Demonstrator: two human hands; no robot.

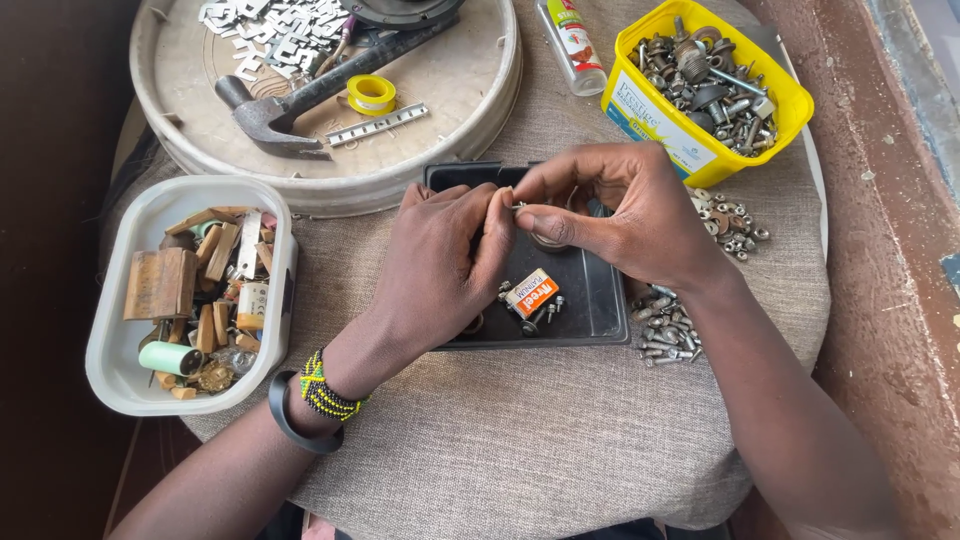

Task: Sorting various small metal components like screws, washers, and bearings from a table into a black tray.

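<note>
Left of the black tray [590,300] sits a white tub [120,360] of scraps, while over the tray my left hand [440,265] and right hand [620,215] pinch a small metal screw [519,206] together, fingertips touching, a yellow tub [640,120] beyond it.

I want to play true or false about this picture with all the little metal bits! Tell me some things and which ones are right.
1. The hammer lies in the round tray. True.
2. The yellow tub is full of wooden blocks. False: it holds screws, bolts and other metal parts.
3. Both hands meet over the black tray, the left hand and right hand pinching a small metal piece between them. True.
4. The beaded bracelet is on the right wrist. False: it is on the left wrist.
5. The white tub sits to the person's right. False: it is on the left.
</note>
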